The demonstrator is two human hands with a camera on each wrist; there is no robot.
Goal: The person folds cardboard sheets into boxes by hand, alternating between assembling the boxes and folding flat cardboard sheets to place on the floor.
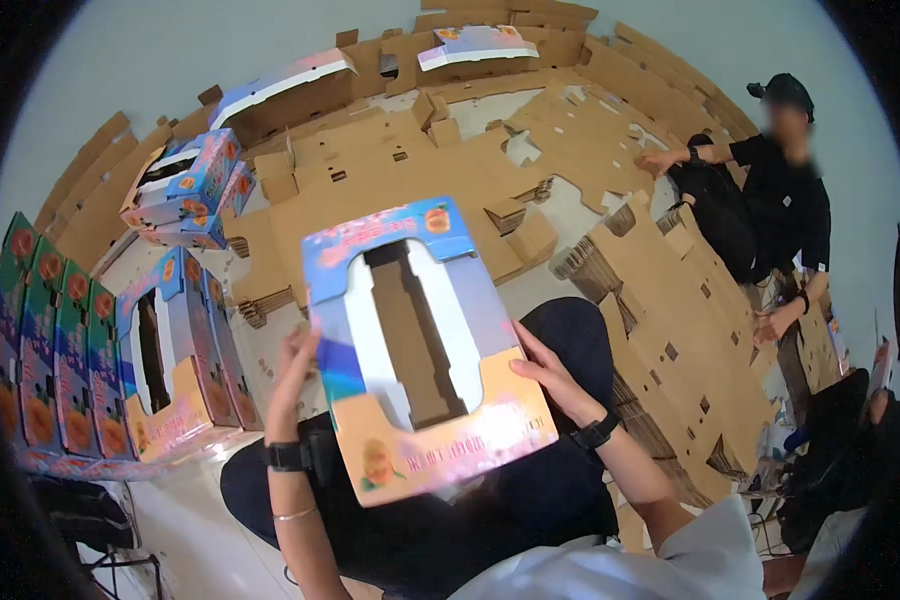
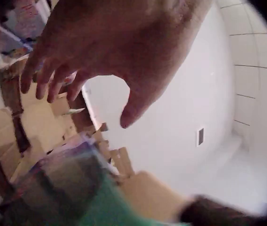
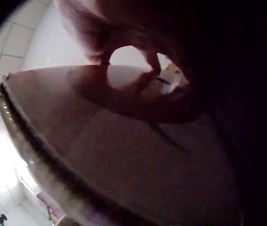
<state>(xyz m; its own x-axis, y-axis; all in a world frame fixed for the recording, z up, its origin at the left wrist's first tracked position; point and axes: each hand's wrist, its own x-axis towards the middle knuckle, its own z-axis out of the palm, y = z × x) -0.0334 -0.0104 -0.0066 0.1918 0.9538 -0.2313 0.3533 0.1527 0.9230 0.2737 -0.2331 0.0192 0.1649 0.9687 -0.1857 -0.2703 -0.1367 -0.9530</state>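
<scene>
A printed cardboard box (image 1: 445, 445) with a long opening in its top face is held above the person's lap, tilted. My right hand (image 1: 557, 380) grips its right side, the thumb on the top face near the edge. In the right wrist view the hand (image 3: 93, 30) is dark against the box's side (image 3: 124, 146). Beside the box's left side is my left hand (image 1: 295, 368). The left wrist view shows this hand (image 2: 119, 42) with fingers spread and apart from the blurred box (image 2: 72, 179), holding nothing.
Similar boxes stand at the left (image 1: 185, 405), with green-topped ones (image 1: 70, 360) beside them and a stack (image 1: 185, 190) farther back. Flat cardboard sheets (image 1: 670, 350) cover much of the floor. Another person (image 1: 785, 200) sits at the right. Cardboard panels (image 1: 310, 105) line the wall.
</scene>
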